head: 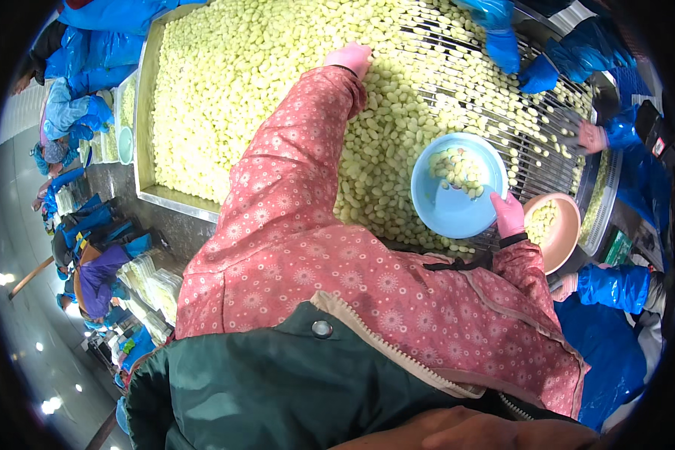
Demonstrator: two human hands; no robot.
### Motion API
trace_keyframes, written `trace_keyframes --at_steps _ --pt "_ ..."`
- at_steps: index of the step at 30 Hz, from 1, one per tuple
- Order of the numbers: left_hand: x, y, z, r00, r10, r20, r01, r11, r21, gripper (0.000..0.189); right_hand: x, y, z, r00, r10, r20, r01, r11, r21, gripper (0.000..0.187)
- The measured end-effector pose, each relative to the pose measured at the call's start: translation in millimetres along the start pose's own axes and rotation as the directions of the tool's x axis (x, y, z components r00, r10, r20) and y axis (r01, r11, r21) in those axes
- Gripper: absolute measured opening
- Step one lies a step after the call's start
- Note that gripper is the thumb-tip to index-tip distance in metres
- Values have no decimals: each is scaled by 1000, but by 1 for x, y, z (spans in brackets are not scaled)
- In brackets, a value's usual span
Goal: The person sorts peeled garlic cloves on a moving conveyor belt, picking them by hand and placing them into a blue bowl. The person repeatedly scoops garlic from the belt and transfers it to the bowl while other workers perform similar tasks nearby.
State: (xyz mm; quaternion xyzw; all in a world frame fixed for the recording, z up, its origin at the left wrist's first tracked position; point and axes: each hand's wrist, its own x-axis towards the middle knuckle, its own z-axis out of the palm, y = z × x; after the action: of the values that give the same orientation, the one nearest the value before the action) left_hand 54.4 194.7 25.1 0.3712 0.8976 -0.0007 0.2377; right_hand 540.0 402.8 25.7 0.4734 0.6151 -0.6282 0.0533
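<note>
Pale green oval pieces, like peeled grapes or beans (230, 95), lie heaped in a large metal tray (177, 208). My left hand (350, 57), in a pink glove, reaches onto the heap; its fingertips touch the pieces, and whether they grip one is hidden. In a pink glove too, my right hand (508, 215) grips the rim of a light blue plastic bowl (460, 211). The bowl holds a small pile of the pieces, some of them brownish. On the right, pieces lie scattered over a grate of metal bars (531, 157).
A pink bowl (565, 236) with pieces stands right of my right hand. A co-worker's gloved hand (590, 136) is over the grate's right end; blue-sleeved arms (503, 45) reach in at the upper right. Another co-worker's hand (565, 287) is near the pink bowl. More people and trays are at left.
</note>
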Motion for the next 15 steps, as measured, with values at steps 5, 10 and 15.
trace_keyframes --at_steps 5,10,15 --pt "-9 10 4 985 -131 -109 100 961 -257 19 -7 1 -2 1000 11 12 -12 998 58 35" --pt "-116 96 6 984 67 167 128 395 -910 30 -14 3 0 993 77 -84 -78 997 -6 32" --pt "-166 132 13 951 270 153 73 286 -955 40 -24 -3 0 993 116 8 -116 988 104 32"
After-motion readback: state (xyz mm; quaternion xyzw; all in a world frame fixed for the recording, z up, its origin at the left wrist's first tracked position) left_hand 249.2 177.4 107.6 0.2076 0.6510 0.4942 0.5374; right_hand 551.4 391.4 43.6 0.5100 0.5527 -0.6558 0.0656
